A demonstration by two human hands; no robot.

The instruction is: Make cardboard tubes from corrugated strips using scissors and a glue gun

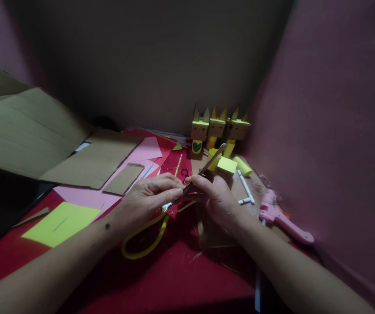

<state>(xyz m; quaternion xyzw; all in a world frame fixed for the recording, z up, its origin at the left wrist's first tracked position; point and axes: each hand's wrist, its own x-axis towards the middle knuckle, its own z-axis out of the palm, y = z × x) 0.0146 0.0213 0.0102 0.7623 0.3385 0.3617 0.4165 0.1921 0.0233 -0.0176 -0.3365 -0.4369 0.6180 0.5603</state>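
Note:
A narrow brown piece that looks like cardboard seen edge-on [203, 168] is pinched between my two hands, slanting up to the right. My left hand [156, 190] grips its lower end with thumb and fingers. Farther up, my right hand [216, 196] closes around it from the other side. Scissors with yellow handles [141, 256] lie on the red table cover [161, 283] just under my hands, their blades partly hidden. A pencil [178, 165] and a small dark-handled tool [184, 173] lie behind my hands.
Several cardboard animal figures [199, 131] stand against the back wall. A pink glue gun [282, 218] rests at right, near white sticks [246, 187] and yellow paper rolls [242, 165]. Cardboard sheets [89, 159], pink paper [83, 196] and a yellow sheet [61, 223] cover the left.

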